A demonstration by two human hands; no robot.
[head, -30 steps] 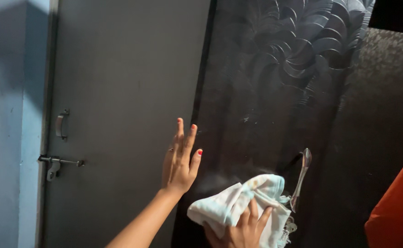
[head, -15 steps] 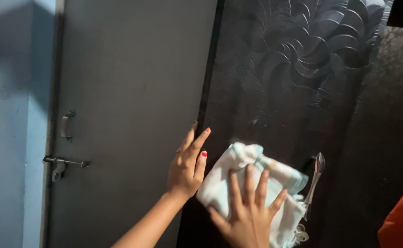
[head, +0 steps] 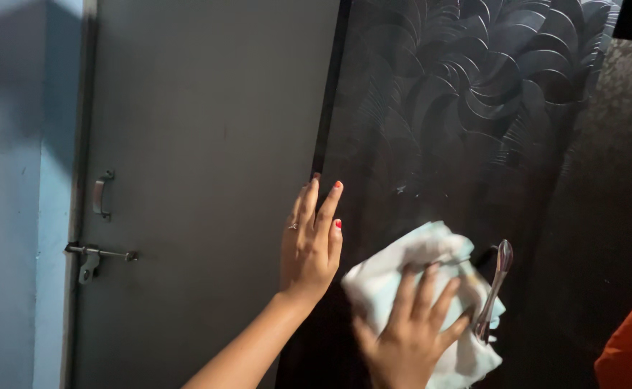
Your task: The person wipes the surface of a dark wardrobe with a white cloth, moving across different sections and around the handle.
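Cloth (head: pixel 431 288) under right hand (head: pixel 409 338) beside metal handle (head: pixel 494 288).

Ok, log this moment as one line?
left hand: flat on dark patterned door edge | right hand: pressing pale cloth on door | chrome handle: beside cloth

A crumpled pale cloth (head: pixel 431 288), whitish with a light blue-green tint, lies pressed flat against the dark glossy door (head: pixel 460 144) with its embossed swirl pattern. It sits low on the panel, just left of the upright chrome handle (head: pixel 494 292), touching it.
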